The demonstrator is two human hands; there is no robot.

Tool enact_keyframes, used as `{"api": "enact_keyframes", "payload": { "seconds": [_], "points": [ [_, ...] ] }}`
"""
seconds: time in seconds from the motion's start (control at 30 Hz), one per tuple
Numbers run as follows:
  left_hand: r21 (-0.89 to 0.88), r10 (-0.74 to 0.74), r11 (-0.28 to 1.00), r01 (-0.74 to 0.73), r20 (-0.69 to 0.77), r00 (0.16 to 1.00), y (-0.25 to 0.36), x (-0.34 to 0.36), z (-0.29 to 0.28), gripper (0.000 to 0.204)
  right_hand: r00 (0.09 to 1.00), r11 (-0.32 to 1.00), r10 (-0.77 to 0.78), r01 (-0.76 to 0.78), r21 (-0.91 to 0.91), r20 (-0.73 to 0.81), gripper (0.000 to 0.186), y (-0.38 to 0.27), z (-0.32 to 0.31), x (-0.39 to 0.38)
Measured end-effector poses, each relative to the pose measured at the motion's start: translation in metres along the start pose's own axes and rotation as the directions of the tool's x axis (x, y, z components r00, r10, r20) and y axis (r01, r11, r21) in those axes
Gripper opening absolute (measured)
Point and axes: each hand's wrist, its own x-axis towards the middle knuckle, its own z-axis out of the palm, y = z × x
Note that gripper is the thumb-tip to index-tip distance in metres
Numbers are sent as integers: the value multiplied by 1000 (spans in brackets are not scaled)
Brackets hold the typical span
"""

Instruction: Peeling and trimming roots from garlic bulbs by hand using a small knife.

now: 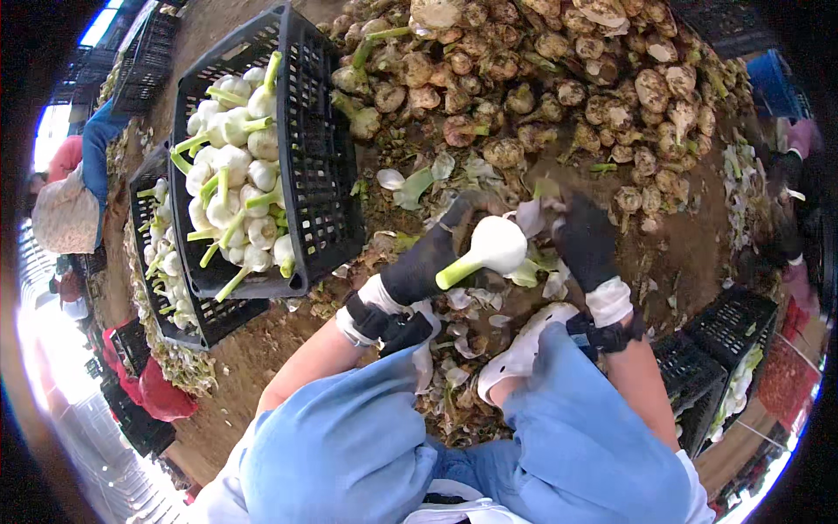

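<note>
A clean white garlic bulb with a short green stem sits between my hands, its stem pointing down to the left. My left hand, in a black glove, is closed on the bulb; the fingertips are partly behind it. To the right of the bulb is my right hand, also in a black glove, its fingers smeared by motion. Pale purplish garlic skin shows between the bulb and this hand. Both wrists wear white cuffs and black straps.
A black crate of peeled garlic stands at the left, with another crate beyond it. Ahead lies a heap of dirty garlic bulbs. Loose skins litter the ground around my white shoes. Black crates stand at right; people work on both sides.
</note>
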Motion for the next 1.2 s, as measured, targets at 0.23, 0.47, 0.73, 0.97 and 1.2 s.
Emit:
{"api": "enact_keyframes", "payload": {
  "seconds": [0.23,0.47,0.73,0.97,1.2],
  "points": [
    [113,42,993,-35,-55,998,-7,5,0,73,985,813,-166,159,560,-38,20,-35,-43,2],
    [200,24,980,-8,-79,997,-7,-3,3,68,982,962,-173,154,225,69,11,-40,-34,7],
    [79,79,995,-64,-205,975,-10,1,7,64,988,865,-146,156,476,-57,17,-40,-40,3],
    [222,144,971,-85,-265,954,-19,-2,19,35,990,964,-137,123,238,43,22,-46,-35,3],
    [539,190,842,-23,-256,948,-34,-12,-7,58,913,875,-242,60,480,327,31,-49,-8,-45]
  ]
}}
